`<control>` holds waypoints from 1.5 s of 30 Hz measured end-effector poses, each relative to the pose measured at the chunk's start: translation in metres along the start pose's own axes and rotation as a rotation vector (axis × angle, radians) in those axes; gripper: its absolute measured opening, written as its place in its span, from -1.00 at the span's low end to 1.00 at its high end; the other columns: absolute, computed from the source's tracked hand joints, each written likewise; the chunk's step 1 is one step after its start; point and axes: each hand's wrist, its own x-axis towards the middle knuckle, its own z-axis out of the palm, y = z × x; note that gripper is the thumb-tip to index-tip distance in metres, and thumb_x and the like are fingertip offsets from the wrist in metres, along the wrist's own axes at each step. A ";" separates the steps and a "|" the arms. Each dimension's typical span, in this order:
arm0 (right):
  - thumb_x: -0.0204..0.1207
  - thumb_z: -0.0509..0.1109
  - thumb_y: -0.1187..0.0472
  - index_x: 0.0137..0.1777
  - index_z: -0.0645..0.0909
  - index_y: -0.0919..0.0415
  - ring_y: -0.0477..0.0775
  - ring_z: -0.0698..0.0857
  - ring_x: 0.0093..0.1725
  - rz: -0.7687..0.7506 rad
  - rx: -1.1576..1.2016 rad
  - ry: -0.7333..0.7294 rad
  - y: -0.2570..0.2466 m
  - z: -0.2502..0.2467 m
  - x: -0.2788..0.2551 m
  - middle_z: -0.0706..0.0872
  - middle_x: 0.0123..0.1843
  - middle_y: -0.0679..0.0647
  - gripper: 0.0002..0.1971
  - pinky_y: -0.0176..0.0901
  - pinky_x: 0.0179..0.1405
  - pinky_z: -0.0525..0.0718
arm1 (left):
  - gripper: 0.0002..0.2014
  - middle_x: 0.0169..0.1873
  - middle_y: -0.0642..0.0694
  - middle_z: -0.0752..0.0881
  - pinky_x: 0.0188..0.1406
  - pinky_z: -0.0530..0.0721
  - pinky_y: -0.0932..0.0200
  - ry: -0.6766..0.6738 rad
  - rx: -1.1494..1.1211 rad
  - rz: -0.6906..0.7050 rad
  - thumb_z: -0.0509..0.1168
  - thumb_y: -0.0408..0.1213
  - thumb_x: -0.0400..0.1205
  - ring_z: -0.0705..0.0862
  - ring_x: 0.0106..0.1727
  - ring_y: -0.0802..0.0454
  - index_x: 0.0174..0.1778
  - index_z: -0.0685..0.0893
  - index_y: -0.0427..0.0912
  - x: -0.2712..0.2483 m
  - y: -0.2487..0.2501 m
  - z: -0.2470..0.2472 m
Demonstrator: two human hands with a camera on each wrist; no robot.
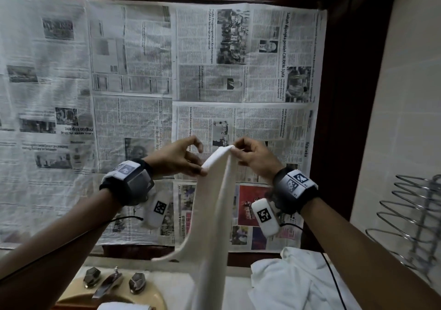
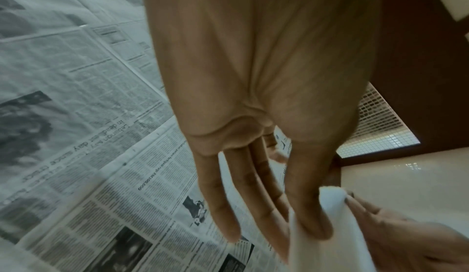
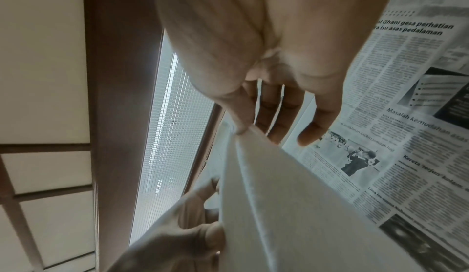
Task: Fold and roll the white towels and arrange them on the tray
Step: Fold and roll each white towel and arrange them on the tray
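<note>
The left hand's grip (image 1: pixel 181 158) pinched one top corner of a white towel (image 1: pixel 210 214) between thumb and forefinger, the other fingers (image 2: pixel 223 206) reaching out straight and loose, as seen from the left wrist. Behind it, newspaper sheets (image 1: pixel 131 71) covered the wall, and below, at the lower left of the head view, a tap (image 1: pixel 107 283) with two faceted handles stood over a yellowish basin (image 1: pixel 157 297), where the end of what looked like a rolled white cloth (image 1: pixel 124 306) showed at the frame's bottom edge.

In the middle, the towel hung in the air from both hands, its top edge short between them and its length falling in a narrow drape toward the bench (image 1: pixel 167 278), with one lower flap swinging out to the left. It looked light, soft and limp, with no stiffness of its own, likely to sag or twist wherever it was not held; the top corners appeared the sound places to hold it for a straight fold.

The right hand's grip (image 1: pixel 250 157) nipped the opposite top corner between thumb and fingertip, the remaining fingers (image 3: pixel 319 120) partly curled and free. Lower right, a heap of unfolded white towels (image 1: pixel 286 283) lay on the bench, just beside a chromed wire rack (image 1: pixel 410 214) against the pale tiled wall. No tray could be made out in any view.
</note>
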 end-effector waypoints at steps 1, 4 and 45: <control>0.65 0.34 0.29 -0.03 0.60 0.20 0.12 0.68 0.03 0.021 0.038 -0.012 0.000 -0.002 0.002 0.69 -0.02 0.10 -0.97 0.07 0.14 0.70 | -0.51 -0.16 -0.36 0.79 -0.10 0.77 0.05 0.011 -0.040 0.020 0.53 -0.52 0.43 0.76 -0.10 -0.18 0.07 0.36 -0.22 0.000 -0.001 0.000; 0.55 0.48 0.30 0.06 0.59 0.21 0.19 0.76 0.10 0.059 0.105 -0.093 -0.006 0.000 0.005 0.77 0.08 0.21 -0.84 0.07 0.13 0.75 | -0.53 -0.09 -0.45 0.77 0.00 0.77 -0.03 0.024 -0.080 0.097 0.48 -0.55 0.47 0.75 -0.07 -0.20 0.02 0.31 -0.17 0.007 0.006 -0.001; 0.59 0.24 0.42 0.04 0.82 0.12 -0.12 0.59 -0.44 0.183 -0.707 0.183 -0.035 -0.044 0.010 0.77 -0.05 0.06 -0.67 -0.40 -0.59 0.50 | -0.79 -0.18 -0.20 0.65 -0.50 0.60 0.27 0.181 0.429 -0.183 0.19 -0.41 0.74 0.56 -0.37 0.03 0.04 0.75 -0.21 0.035 0.027 0.007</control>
